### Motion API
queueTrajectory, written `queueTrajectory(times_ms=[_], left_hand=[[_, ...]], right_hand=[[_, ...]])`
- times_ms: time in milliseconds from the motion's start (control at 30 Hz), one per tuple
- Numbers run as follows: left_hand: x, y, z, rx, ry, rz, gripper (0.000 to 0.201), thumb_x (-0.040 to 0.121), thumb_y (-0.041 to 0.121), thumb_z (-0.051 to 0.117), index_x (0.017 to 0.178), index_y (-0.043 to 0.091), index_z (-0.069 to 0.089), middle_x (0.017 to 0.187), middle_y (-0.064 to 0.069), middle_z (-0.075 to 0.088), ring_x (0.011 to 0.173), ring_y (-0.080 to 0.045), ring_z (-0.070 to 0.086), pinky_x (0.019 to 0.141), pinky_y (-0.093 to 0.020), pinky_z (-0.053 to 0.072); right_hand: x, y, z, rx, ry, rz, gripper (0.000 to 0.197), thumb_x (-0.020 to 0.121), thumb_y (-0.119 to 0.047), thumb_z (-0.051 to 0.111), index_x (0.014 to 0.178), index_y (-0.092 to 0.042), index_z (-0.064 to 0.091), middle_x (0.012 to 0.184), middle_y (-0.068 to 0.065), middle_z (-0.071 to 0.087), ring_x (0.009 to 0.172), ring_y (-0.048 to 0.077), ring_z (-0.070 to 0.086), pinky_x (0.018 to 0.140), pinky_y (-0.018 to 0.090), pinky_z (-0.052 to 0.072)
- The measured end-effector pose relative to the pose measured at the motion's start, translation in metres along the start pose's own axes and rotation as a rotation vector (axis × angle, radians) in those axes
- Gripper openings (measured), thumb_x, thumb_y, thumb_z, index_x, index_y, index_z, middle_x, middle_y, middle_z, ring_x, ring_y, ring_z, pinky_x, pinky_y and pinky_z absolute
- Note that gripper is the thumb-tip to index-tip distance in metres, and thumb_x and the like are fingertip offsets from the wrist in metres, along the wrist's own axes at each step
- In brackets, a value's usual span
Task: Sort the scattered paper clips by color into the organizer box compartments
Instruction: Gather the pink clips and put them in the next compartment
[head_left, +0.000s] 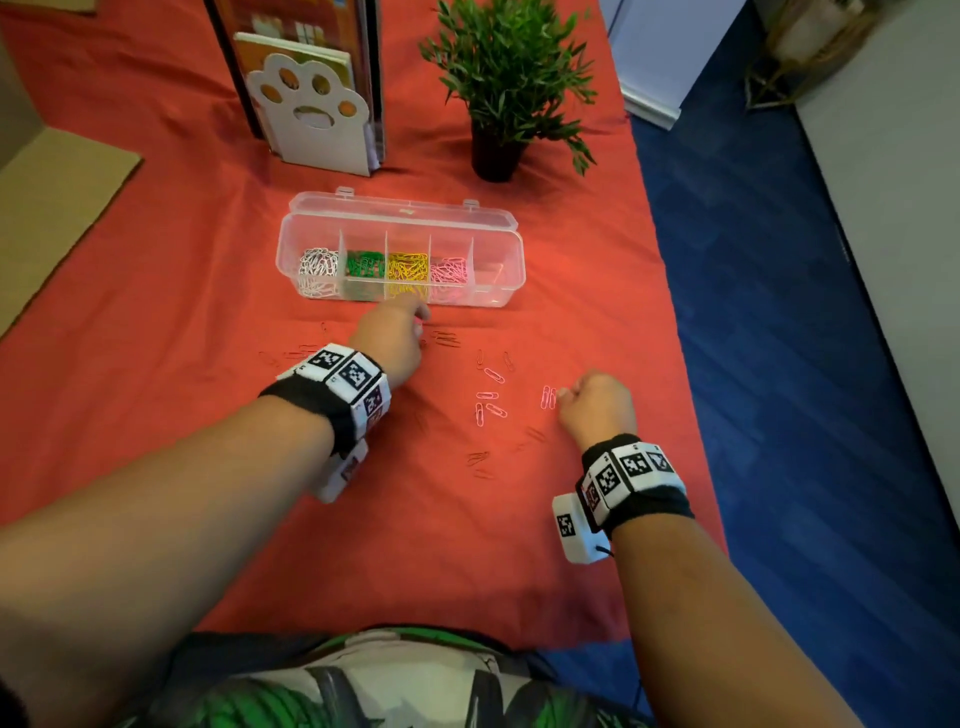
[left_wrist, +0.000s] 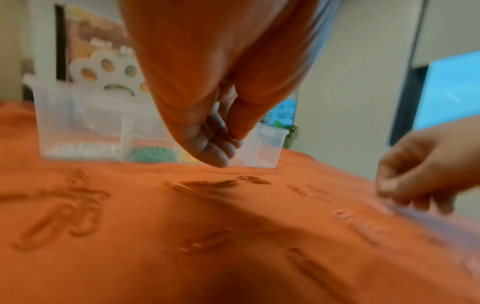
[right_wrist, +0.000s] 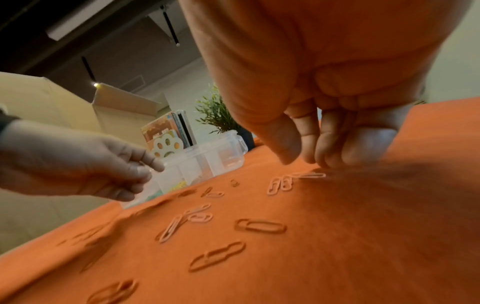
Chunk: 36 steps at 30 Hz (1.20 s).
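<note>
Pale pink wire paper clips (head_left: 491, 397) lie scattered on the orange-clothed surface (head_left: 208, 312), between the hands and nearer the right hand (head_left: 597, 402), whose curled fingertips touch a pair lying lengthwise toward the clear plastic organizer box (head_left: 498, 249). The left hand (head_left: 392, 340), just before the box, pinches something small; what, I cannot tell. Nothing blocks the way.

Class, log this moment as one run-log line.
left hand: pinching, contents unclear, by box | right hand: fingertips at pink clips | loose clips remain on cloth
</note>
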<state>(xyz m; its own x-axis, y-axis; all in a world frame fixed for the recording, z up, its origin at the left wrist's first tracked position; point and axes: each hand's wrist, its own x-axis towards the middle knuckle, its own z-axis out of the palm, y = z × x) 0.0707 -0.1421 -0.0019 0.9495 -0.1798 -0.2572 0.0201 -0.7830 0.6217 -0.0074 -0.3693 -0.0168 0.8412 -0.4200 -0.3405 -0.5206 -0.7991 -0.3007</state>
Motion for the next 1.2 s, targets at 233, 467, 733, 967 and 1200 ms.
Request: queueTrajectory(times_ms=[233,467,733,967,1200], left_hand=[[-0.026,0.032,0.028,-0.790,-0.265,-0.362,0.031,0.086,-0.006,0.035,0.068,0.013,0.050,0.063,-0.005,0.044,0.053,-0.014,0.042,0.041,-0.017,0.039],[-0.031,0.024,0.049,0.156,-0.278,0.217,0.031,0.082,0.020,0.065,0.113,0.020,0.067,0.097,-0.009,0.051,0.097,-0.023,0.054,0.089,-0.027,0.041],[-0.035,0.020,0.057,0.316,-0.247,0.311,0.018,0.083,0.019,0.061,0.096,0.008,0.066,0.104,-0.013,0.057,0.097,-0.028,0.057,0.086,-0.030,0.042],[-0.031,0.010,0.054,0.224,-0.221,0.247,0.018,0.087,0.015,0.056,0.100,0.011,0.067,0.102,-0.013,0.060,0.098,-0.029,0.058,0.085,-0.029,0.041],[-0.036,0.013,0.057,0.297,-0.222,0.268,0.021,0.081,0.022,0.064,0.100,0.013,0.065,0.104,-0.011,0.056,0.100,-0.027,0.056,0.087,-0.030,0.042]], right_hand=[[-0.004,-0.012,0.019,-0.138,0.034,-0.092,0.041,0.087,-0.024,0.058,0.118,0.001,0.048,0.120,0.020,0.050,0.111,0.037,0.051,0.093,0.038,0.044],[-0.011,-0.013,0.017,-0.195,-0.001,-0.194,0.031,0.085,-0.003,0.040,0.114,0.002,0.050,0.118,0.019,0.051,0.111,0.036,0.050,0.089,0.040,0.046],[0.004,-0.004,0.007,0.214,-0.214,-0.065,0.012,0.087,-0.009,0.045,0.090,-0.014,0.055,0.087,0.009,0.061,0.085,0.026,0.059,0.071,0.031,0.045],[-0.010,-0.005,0.007,1.159,-0.484,0.155,0.030,0.089,0.006,0.035,0.084,-0.013,0.057,0.071,0.004,0.047,0.055,0.012,0.044,0.043,0.019,0.041],[-0.015,-0.020,0.012,1.086,-0.481,0.197,0.019,0.087,-0.007,0.046,0.072,-0.014,0.054,0.063,0.000,0.041,0.052,0.012,0.039,0.044,0.020,0.033]])
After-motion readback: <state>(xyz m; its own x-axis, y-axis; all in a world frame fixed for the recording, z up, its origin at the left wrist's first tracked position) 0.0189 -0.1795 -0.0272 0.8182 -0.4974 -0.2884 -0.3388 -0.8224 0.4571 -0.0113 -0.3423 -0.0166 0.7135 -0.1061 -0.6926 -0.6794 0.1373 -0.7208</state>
